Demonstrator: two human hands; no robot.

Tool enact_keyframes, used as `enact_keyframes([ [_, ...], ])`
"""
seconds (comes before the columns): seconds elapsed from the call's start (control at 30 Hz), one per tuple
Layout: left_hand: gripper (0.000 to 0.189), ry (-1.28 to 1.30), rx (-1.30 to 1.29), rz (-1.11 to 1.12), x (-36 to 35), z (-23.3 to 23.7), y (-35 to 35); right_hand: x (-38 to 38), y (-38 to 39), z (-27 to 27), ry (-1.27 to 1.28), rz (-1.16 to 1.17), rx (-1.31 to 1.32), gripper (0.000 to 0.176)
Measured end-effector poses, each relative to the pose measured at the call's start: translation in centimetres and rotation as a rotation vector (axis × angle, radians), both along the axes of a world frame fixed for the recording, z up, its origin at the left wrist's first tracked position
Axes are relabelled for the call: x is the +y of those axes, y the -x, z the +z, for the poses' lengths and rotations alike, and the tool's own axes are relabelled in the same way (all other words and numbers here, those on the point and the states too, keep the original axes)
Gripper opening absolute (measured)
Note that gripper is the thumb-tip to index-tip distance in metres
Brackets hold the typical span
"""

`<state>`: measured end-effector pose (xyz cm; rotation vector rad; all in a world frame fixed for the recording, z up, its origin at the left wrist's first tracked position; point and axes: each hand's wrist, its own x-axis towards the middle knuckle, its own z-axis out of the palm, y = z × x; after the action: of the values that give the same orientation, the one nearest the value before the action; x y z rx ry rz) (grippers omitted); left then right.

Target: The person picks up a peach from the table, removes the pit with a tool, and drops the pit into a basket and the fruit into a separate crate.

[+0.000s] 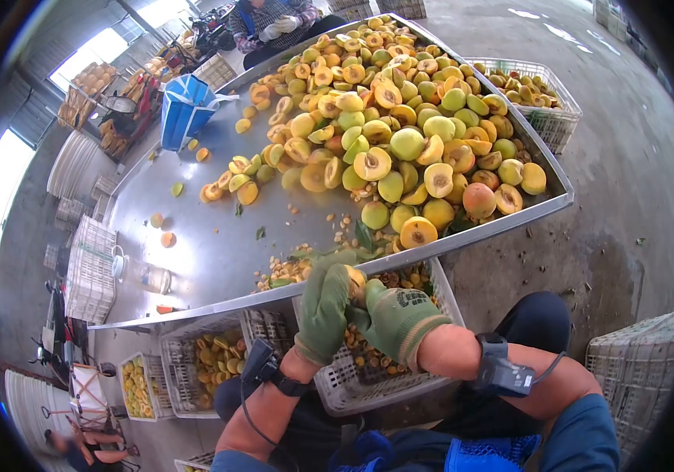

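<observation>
Near edge of the steel worktop (219,236): the left hand (323,308), in a green glove, is curled tight round one side of a yellow fruit (356,285). The right hand (397,316) clamps the other side, so both hands are closed on it. Looks like a twist-apart to me. I'd hold it right over the white crate (448,299) below, where the pits lie, and grip both sides evenly without mashing the flesh. The big pile of halves (408,134) sits further back.

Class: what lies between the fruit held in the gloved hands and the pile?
Head view: past the held fruit, the table's rim, then scattered pits and leaves.
</observation>
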<state>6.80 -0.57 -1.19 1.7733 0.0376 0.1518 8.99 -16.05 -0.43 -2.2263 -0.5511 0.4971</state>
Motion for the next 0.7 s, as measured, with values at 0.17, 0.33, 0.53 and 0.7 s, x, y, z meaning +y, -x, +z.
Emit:
enact_keyframes([
  [0.17,0.038,-0.155,-0.053,0.009,-0.1,-0.9,0.4,0.5,0.2,-0.8,0.084,-0.019,0.008,0.040],
  [0.33,0.040,-0.225,-0.160,0.077,-0.9,-1.0,0.5,0.4,0.3,-0.1,0.062,-0.015,0.056,0.040],
  [0.53,0.042,-0.379,-0.241,0.020,-0.4,-2.1,0.7,-0.3,0.0,0.0,0.043,0.065,0.135,0.041],
  [0.7,0.041,-0.546,-0.397,-0.049,0.5,-2.2,0.3,-1.4,-0.9,1.4,-0.004,0.187,0.146,0.040],
])
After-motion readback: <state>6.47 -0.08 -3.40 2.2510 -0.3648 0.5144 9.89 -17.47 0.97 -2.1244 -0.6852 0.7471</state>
